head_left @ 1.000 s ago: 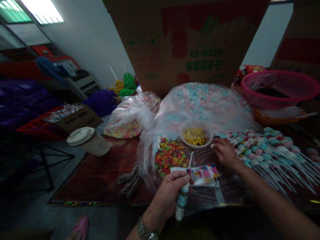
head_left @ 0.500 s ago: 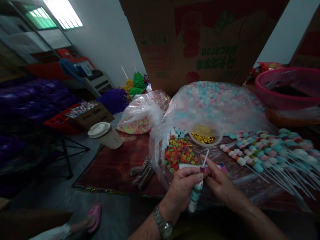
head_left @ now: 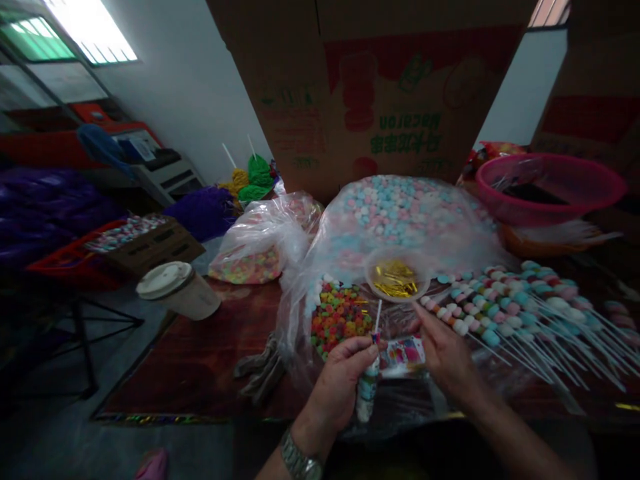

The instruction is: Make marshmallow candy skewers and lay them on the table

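My left hand (head_left: 345,377) is closed around a wrapped marshmallow skewer (head_left: 367,393), pinching the wrapper's gathered neck. Its white stick points up, and the marshmallow end hangs below my fingers. My right hand (head_left: 445,347) is apart from it, holding nothing that I can see, its forefinger stretched out just below a clear bowl (head_left: 373,283) of gold twist ties (head_left: 397,280). Between my hands lies a stack of printed plastic wrappers (head_left: 404,352). Behind my left hand are loose colourful candy rings (head_left: 340,317) on clear plastic.
Finished-looking rows of marshmallow skewers (head_left: 500,310) lie at right. A large bag of marshmallows (head_left: 400,207) stands behind the bowl, before a tall cardboard box (head_left: 300,80). A pink basin (head_left: 550,207), lidded cup (head_left: 200,297), grey gloves (head_left: 263,367) and bagged candy rings (head_left: 245,263) surround the work area.
My right hand has let go of the wrapper neck and moved right, away from the skewer. My left hand still holds the skewer. The view has shifted, and the wrappers show more fully.
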{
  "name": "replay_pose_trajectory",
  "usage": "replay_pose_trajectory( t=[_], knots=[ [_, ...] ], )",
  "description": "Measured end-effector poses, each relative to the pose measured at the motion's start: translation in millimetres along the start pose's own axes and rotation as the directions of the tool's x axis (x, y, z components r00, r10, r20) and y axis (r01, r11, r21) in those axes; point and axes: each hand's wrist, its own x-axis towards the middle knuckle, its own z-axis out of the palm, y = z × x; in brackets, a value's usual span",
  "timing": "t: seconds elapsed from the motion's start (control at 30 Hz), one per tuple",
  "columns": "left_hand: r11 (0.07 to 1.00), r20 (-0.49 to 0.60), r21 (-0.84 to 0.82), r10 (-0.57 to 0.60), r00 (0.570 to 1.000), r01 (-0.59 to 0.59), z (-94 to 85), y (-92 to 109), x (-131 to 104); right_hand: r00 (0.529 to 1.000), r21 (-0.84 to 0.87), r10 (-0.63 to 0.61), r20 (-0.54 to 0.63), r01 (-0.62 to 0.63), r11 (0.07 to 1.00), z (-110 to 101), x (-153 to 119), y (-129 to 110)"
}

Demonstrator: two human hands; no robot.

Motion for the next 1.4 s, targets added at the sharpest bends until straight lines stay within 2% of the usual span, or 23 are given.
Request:
replay_pose_trajectory(
  t=[0.07, 0.13, 0.3, 0.47, 0.57, 0.63, 0.7, 0.77, 0.83, 0.9, 0.97, 1.07, 1.13, 1.27, 1.4],
  knots=[
    [0.996, 0.135, 0.084, -0.03, 0.99, 0.019, 0.2, -5.2, -2.2, 0.991, 0.119, -0.049, 0.126, 0.034, 0.992, 1.3, -24.4, -12.4],
    [0.992, 0.187, 0.124, -0.029, 0.982, 0.006, 0.3, -9.9, -3.0, 0.976, 0.214, -0.038, 0.214, -0.009, 0.977, 1.8, -38.1, -21.4],
    [0.991, 0.15, 0.129, 0.024, 0.988, -0.044, 0.2, -11.5, -5.4, 0.935, 0.346, 0.033, 0.354, -0.163, 0.924, -1.3, -37.1, -26.3],
    [0.999, 0.101, 0.02, -0.033, 0.994, 0.031, 0.0, -8.1, -8.7, 0.901, 0.543, 0.062, 0.43, -0.313, 0.779, 10.6, -37.6, -21.5],
    [0.999, 0.004, -0.046, 0.0, 1.0, 0.0, -2.0, -5.3, -8.3, 0.922, 0.501, 0.084, 0.378, -0.28, 0.819, 11.5, -39.9, -18.4],
    [0.997, -0.056, -0.066, 0.023, 0.998, -0.026, -3.6, -2.8, -8.0, 0.961, 0.429, 0.056, 0.272, -0.173, 0.886, 3.7, -40.4, -19.2],
    [0.999, -0.074, -0.034, 0.015, 0.997, -0.018, -4.3, -1.0, -8.0, 0.991, 0.404, 0.029, 0.133, -0.081, 0.911, -7.2, -40.2, -24.3],
    [1.0, -0.058, 0.026, -0.007, 0.998, 0.008, -3.2, -0.7, -8.6, 0.998, 0.443, 0.006, 0.067, -0.035, 0.896, -14.1, -39.8, -33.0],
    [0.998, -0.039, 0.066, 0.013, 0.999, -0.011, -0.5, -1.9, -9.9, 0.99, 0.488, -0.065, 0.125, -0.004, 0.873, -11.3, -39.3, -41.8],
    [0.995, -0.012, 0.076, 0.071, 0.997, -0.07, 2.1, -3.6, -12.2, 0.971, 0.509, -0.122, 0.204, 0.002, 0.861, 0.8, -39.0, -46.7],
    [0.993, 0.01, 0.082, 0.086, 0.996, -0.086, 2.5, -4.6, -15.4, 0.968, 0.516, -0.088, 0.234, -0.047, 0.855, 15.6, -38.9, -46.3],
    [0.989, 0.063, 0.14, 0.044, 0.997, -0.052, -1.2, -3.9, -20.6, 0.969, 0.498, -0.011, 0.248, -0.118, 0.859, 29.0, -39.4, -40.7],
    [0.97, 0.126, 0.219, 0.075, 0.989, -0.101, -4.4, -2.1, -23.2, 0.976, 0.457, -0.018, 0.216, -0.084, 0.886, 30.3, -40.2, -37.7],
    [0.897, 0.251, 0.381, 0.135, 0.959, -0.225, -7.6, 1.7, -25.2, 0.994, 0.308, -0.083, 0.066, 0.059, 0.95, 27.9, -43.4, -35.9],
    [0.886, 0.281, 0.403, 0.118, 0.952, -0.229, -7.3, 2.8, -25.1, 0.99, 0.214, -0.134, -0.037, 0.139, 0.967, 30.1, -47.5, -34.8]
  ],
)
